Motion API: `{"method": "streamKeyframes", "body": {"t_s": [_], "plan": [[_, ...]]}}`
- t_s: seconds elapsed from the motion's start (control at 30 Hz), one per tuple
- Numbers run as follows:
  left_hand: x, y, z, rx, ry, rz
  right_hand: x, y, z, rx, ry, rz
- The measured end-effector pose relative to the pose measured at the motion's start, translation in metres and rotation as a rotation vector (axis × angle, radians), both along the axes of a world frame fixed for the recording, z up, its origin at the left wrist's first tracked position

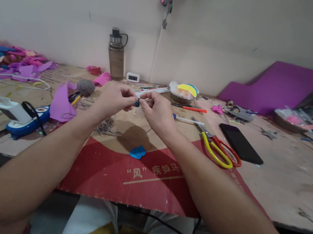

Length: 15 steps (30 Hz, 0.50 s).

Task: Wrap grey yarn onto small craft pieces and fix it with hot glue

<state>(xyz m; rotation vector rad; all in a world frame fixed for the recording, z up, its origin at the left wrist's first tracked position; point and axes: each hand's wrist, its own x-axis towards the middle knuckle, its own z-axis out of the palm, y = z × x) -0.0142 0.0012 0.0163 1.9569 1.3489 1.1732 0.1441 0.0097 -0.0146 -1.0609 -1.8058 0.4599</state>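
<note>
My left hand and my right hand meet above the middle of the table, both with fingers pinched. Between the fingertips sits a small blue piece, held by both hands. A blue cut-out shape lies on the cardboard below my hands. A tangle of grey thread lies under my left wrist, next to a grey yarn ball.
Scissors with red and yellow handles and a black phone lie to the right. Purple and pink scraps, a white charger and a blue tool sit left. A bottle, a bowl and a purple sheet stand at the back.
</note>
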Motion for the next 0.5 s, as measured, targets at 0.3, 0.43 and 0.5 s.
{"method": "streamKeyframes", "body": {"t_s": [0.3, 0.43, 0.5], "plan": [[0.0005, 0.0034, -0.0026, -0.057, -0.098, -0.02, -0.0007, -0.0008, 0.0023, -0.028, 0.063, 0.034], [0.0009, 0.002, -0.0016, -0.027, -0.043, -0.068, 0.0002, -0.0001, 0.004, -0.03, 0.062, 0.0], [0.0005, 0.0016, -0.002, -0.004, -0.01, -0.082, 0.0005, 0.0007, 0.0038, -0.02, 0.047, -0.016]]}}
